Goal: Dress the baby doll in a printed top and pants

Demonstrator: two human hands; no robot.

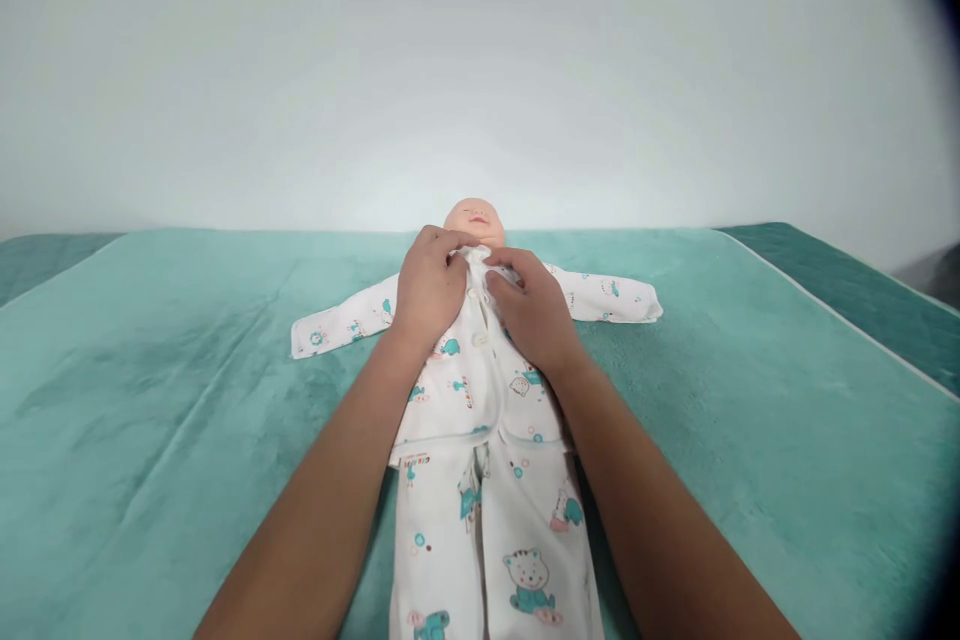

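Note:
A baby doll [475, 216] lies on its back with its head at the far end. It wears a white printed baby jacket [459, 385] and matching trousers [439, 540]. Both jacket sleeves stretch out sideways. My left hand [433, 285] pinches the jacket's front edge near the collar, on the left of the opening. Just across from it, my right hand [529, 305] has thumb and fingers closed on the other front edge. Buttons or snaps show down the front between my hands. My fingers partly cover the collar. Toward the hem the front panels part slightly.
A green plush blanket [195, 420] lies under the doll, with a few creases on the left. Darker green quilted bedding [862, 280] shows beyond its edge on the right. A white wall [480, 90] stands right behind the doll's head.

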